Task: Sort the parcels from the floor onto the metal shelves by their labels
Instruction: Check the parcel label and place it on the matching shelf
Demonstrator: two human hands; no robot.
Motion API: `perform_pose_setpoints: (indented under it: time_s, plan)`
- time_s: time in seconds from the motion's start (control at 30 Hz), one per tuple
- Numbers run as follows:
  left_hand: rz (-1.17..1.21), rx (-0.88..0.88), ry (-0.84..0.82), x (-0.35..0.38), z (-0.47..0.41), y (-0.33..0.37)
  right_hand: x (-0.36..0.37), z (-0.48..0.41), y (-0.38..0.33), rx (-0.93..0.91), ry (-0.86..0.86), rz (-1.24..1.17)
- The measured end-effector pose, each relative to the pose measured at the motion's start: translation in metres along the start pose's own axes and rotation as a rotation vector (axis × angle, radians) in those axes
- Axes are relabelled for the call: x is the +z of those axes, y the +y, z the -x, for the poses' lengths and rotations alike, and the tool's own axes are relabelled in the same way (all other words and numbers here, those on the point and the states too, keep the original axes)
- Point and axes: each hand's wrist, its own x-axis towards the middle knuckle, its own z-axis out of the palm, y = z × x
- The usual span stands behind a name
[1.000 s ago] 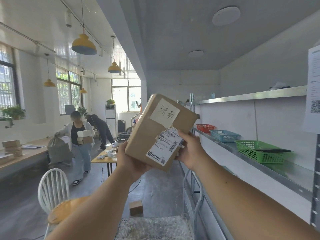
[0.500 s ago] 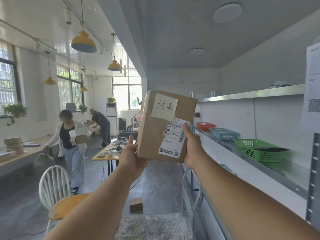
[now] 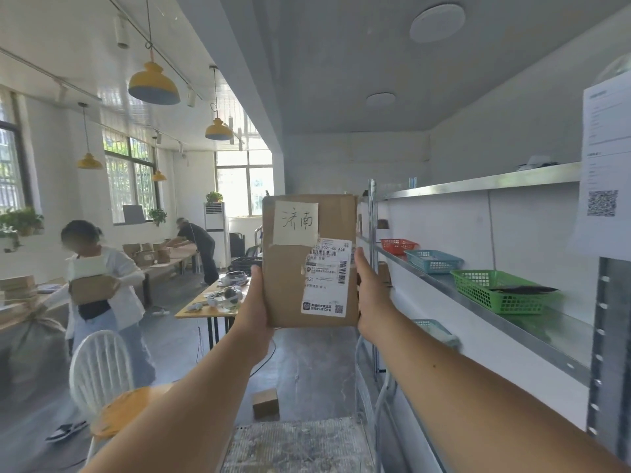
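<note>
Squaring the parcel (image 3: 309,264) up now — a second ago it sat tilted on a corner in my grip, and now it stands upright, face toward me, flat and level. My left hand (image 3: 254,302) is clamped on its left edge and my right hand (image 3: 370,295) on its right edge, both closed around the cardboard, holding it at arm's length in mid-air, well above the floor and just left of the metal shelves (image 3: 478,180). That straightening matters: the handwritten note (image 3: 296,222) taped near the top is now readable, two characters in dark pen, with the printed shipping label (image 3: 327,278) below it and to the right. So I judge the reading step done or nearly so — next comes picking the matching spot. On the middle shelf I see a red basket (image 3: 397,245), a blue basket (image 3: 433,261) and a green basket (image 3: 502,290) in a row, but no labels I can make out. One small box (image 3: 265,402) waits on the floor.
</note>
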Motion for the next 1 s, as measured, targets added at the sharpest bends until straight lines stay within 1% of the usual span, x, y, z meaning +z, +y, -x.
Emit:
perform_pose_setpoints:
  time_s: [0.1, 0.17, 0.27, 0.43, 0.53, 0.63, 0.7, 0.87, 1.0]
  plan:
    - [-0.082, 0.082, -0.029, -0.004, 0.002, -0.001, -0.007, 0.002, 0.004, 0.042, -0.005, -0.037]
    - [-0.125, 0.102, -0.077, -0.005, 0.002, 0.001, -0.01, 0.003, 0.004, 0.041, -0.014, -0.047]
    - [-0.12, 0.07, -0.079, -0.005, 0.001, 0.005, -0.011, 0.009, 0.001, 0.018, -0.001, -0.007]
    - [-0.118, 0.035, -0.205, 0.004, -0.007, 0.009, -0.011, 0.016, -0.002, -0.037, 0.09, -0.044]
    - [-0.135, 0.025, -0.257, 0.01, -0.011, 0.008, -0.012, 0.026, -0.005, -0.036, 0.135, -0.079]
    - [-0.12, -0.02, -0.318, 0.015, -0.016, 0.005, -0.016, 0.038, -0.002, -0.054, 0.208, -0.08]
    - [-0.112, -0.053, -0.37, 0.022, -0.019, 0.001, -0.021, 0.048, -0.002, -0.092, 0.286, -0.061]
    - [-0.072, -0.137, -0.588, 0.053, -0.013, -0.021, -0.047, 0.081, -0.01, -0.153, 0.469, 0.038]
    - [0.022, -0.232, -0.708, 0.078, 0.002, -0.041, -0.069, 0.11, -0.018, -0.184, 0.578, 0.073]
